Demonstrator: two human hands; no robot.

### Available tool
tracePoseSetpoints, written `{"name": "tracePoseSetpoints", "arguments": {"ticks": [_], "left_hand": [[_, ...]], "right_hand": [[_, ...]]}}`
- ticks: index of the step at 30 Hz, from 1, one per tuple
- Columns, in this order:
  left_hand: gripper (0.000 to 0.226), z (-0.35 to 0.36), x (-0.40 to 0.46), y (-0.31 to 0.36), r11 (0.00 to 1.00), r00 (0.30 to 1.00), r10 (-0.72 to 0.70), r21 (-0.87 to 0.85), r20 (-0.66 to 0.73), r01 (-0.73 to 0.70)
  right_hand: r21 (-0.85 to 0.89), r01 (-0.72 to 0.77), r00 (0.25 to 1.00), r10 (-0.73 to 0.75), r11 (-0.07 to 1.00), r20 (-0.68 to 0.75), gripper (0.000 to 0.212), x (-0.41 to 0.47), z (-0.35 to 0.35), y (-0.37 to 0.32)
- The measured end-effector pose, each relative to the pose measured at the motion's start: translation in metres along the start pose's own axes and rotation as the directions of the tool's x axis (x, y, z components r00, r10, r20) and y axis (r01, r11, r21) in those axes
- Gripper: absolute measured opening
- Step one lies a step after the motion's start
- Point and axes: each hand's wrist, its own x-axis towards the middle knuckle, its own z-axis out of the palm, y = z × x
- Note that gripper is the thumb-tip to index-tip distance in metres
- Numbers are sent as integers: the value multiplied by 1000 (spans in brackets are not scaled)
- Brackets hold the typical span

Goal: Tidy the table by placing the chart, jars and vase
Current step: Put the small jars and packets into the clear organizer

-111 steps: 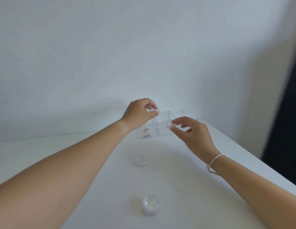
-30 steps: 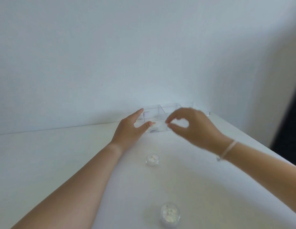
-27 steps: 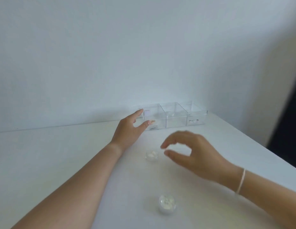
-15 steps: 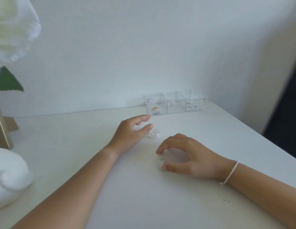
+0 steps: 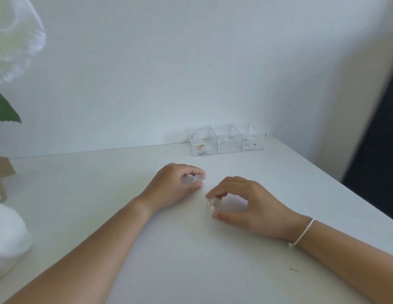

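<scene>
Two small clear jars are in my hands near the middle of the white table. My left hand pinches one clear jar between thumb and fingers, just above the tabletop. My right hand grips the other clear jar between thumb and forefinger, tilted on its side. A white vase stands at the left edge, with a white flower and a green leaf above it. No chart is in view that I can tell.
A clear three-compartment organiser with small items inside stands against the wall at the back right. A tan cardboard stand sits at the far left. The table's right edge runs diagonally, with a dark gap beyond it.
Both hands came back from the organiser to the two jars on the table and closed on them. The view dropped and shifted left, bringing the vase and flower in.
</scene>
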Motion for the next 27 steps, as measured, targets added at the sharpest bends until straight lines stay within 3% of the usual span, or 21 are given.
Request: {"name": "tracePoseSetpoints", "arguments": {"ticks": [6, 12, 17, 23, 27], "left_hand": [[20, 1, 7, 2, 996, 995, 26, -76, -100, -34], [15, -5, 29, 14, 985, 976, -14, -173, -216, -24], [9, -5, 62, 28, 973, 953, 22, -213, -304, -90], [8, 8, 123, 43, 989, 968, 94, -91, -230, -118], [14, 5, 165, 45, 995, 997, 45, 92, -62, -39]], "right_hand": [[-70, -56, 969, 38, 996, -244, 27, 11, -14, 28], [-82, -171, 866, 110, 982, -489, 23, 29, -28, 66], [-55, -197, 809, 131, 979, -573, 16, 46, -35, 85], [-44, -191, 766, 121, 981, -631, 14, 58, -39, 101], [12, -174, 743, 140, 985, -654, 16, 59, -41, 107]]}}
